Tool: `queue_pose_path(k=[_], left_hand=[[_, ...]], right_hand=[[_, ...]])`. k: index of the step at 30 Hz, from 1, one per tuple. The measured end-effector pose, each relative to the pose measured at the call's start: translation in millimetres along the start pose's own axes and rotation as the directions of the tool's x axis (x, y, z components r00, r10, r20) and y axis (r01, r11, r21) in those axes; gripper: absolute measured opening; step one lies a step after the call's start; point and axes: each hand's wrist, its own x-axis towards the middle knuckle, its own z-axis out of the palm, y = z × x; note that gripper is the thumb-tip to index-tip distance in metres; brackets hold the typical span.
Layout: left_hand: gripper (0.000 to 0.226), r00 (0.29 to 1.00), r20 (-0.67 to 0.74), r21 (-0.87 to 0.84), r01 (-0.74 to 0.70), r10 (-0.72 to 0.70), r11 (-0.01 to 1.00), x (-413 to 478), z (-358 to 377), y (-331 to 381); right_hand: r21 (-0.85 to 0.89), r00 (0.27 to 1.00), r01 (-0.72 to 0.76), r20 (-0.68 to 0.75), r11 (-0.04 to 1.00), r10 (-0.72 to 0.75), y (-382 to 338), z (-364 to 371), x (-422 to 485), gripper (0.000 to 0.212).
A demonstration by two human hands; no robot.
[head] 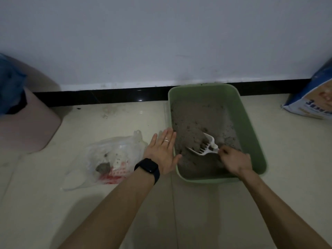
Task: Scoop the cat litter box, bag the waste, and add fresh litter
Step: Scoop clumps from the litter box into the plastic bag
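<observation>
Firstly, at the far left a pink waste bin lined with a blue bag stood on the pale tiled floor. To its right a clear plastic bag with red print lay flat on the tiles, with a grey clump inside it. The left hand, with a black smartwatch on the wrist and a ring on one finger, lay flat with straight fingers against the left rim of the green litter box, gripping nothing. The box sat beside the black baseboard, filled with grey litter. A white slotted scoop dug into the litter near the box's near end. The right hand had its fingers curled round the scoop's handle. At the far right leaned a blue and white litter sack.
</observation>
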Motion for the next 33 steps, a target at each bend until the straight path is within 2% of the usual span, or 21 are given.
queue_pose_path(k=[5,9,13,19,22,26,33], left_hand=[[0.084,0.998,0.046,0.027,-0.054,0.053,0.998,-3,-6,-7],[0.083,0.994,-0.053,-0.061,-0.099,0.096,0.993,-7,4,-10],[0.079,0.991,-0.094,-0.172,-0.113,0.098,0.979,-12,17,-15],[0.080,0.993,-0.050,-0.086,-0.116,0.112,0.990,-10,-1,-14],[0.085,0.993,-0.014,-0.092,-0.117,0.116,0.989,-4,-14,-14],[0.083,0.993,-0.032,-0.149,-0.113,0.109,0.982,-4,2,-14],[0.084,0.988,-0.063,-0.108,-0.147,0.140,0.983,2,13,-19]], right_hand=[[0.098,0.991,-0.113,-0.058,0.989,0.119,4,-3,-25,0.028],[0.316,0.958,-0.184,-0.155,0.931,0.241,-1,-2,-48,0.028],[0.546,0.931,-0.133,-0.216,0.827,0.293,-17,-10,-77,0.028],[0.537,0.909,-0.134,-0.269,0.833,0.319,-25,2,-105,0.029],[0.536,0.910,-0.168,-0.239,0.827,0.340,-26,19,-111,0.031],[0.562,0.902,-0.183,-0.231,0.807,0.366,-28,29,-112,0.031],[0.524,0.900,-0.126,-0.297,0.843,0.319,-30,28,-114,0.027]])
